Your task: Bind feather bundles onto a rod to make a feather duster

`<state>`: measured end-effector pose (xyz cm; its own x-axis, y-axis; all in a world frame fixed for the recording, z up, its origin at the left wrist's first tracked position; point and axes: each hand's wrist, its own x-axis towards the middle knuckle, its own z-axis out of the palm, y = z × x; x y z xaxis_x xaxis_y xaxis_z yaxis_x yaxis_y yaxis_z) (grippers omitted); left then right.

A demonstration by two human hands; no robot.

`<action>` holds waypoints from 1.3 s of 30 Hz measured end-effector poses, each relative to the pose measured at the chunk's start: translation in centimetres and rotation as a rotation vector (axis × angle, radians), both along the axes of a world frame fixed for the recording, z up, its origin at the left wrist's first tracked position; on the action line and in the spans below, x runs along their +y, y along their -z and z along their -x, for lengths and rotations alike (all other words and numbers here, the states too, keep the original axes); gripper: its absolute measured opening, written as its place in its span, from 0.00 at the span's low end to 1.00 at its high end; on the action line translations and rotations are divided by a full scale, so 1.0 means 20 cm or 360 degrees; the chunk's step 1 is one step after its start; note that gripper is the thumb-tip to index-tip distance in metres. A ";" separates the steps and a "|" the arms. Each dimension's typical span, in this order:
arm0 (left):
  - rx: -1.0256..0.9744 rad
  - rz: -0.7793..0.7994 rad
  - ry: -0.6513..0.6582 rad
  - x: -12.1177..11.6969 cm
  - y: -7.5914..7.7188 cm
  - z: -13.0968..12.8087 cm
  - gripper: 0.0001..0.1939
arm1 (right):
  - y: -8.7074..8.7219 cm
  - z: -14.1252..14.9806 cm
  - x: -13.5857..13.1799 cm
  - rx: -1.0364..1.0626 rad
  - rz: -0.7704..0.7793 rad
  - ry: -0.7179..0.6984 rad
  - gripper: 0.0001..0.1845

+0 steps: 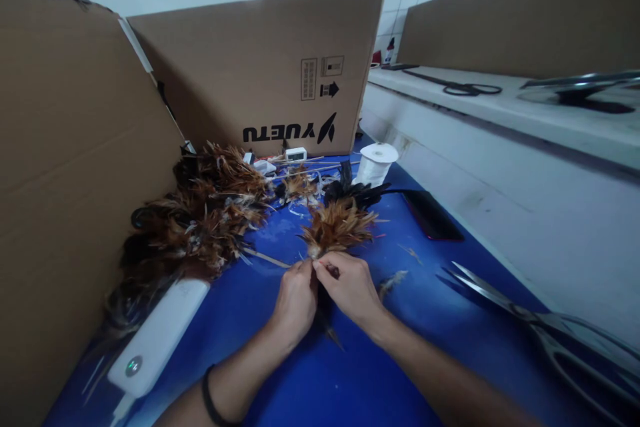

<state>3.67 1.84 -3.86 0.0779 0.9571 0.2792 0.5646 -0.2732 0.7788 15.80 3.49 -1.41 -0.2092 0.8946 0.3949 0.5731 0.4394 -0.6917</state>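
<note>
My left hand (296, 297) and my right hand (347, 283) meet at the base of a bunch of brown feathers (337, 223). The left fingers are closed around its lower end, where a thin stick (267, 257) pokes out to the left. With thumb and forefinger together, my right hand pinches at the same pale, bound spot; what exactly lies between those fingertips is too small to make out. The feathers fan out away from me, and black feathers (355, 190) show just beyond them. A dark feather tip hangs below my hands.
A pile of brown feathers (200, 227) lies on the left of the blue table (310, 387), behind a white power bank (160, 333). To the right are large scissors (540, 327), a dark phone (433, 215) and a white spool (377, 163). Cardboard (215, 73) walls the back.
</note>
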 end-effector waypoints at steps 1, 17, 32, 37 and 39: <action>-0.0018 -0.0002 0.0003 0.00 -0.01 0.00 0.11 | 0.00 0.00 0.00 -0.0024 -0.0052 -0.0003 0.10; -0.0002 0.0185 -0.0124 -0.02 -0.08 0.00 0.15 | 0.03 0.02 -0.01 -0.0449 -0.0360 -0.0045 0.11; -0.0429 0.0427 -0.0283 0.02 -0.06 0.03 0.16 | 0.03 0.00 0.00 -0.0054 -0.0288 -0.0365 0.12; -0.0805 0.0614 -0.0305 0.03 -0.05 0.03 0.12 | 0.03 -0.01 -0.01 0.0062 -0.0265 -0.0402 0.11; -0.0962 0.0696 -0.0297 0.03 -0.07 0.02 0.11 | 0.04 -0.01 -0.01 0.0105 -0.0259 -0.0393 0.10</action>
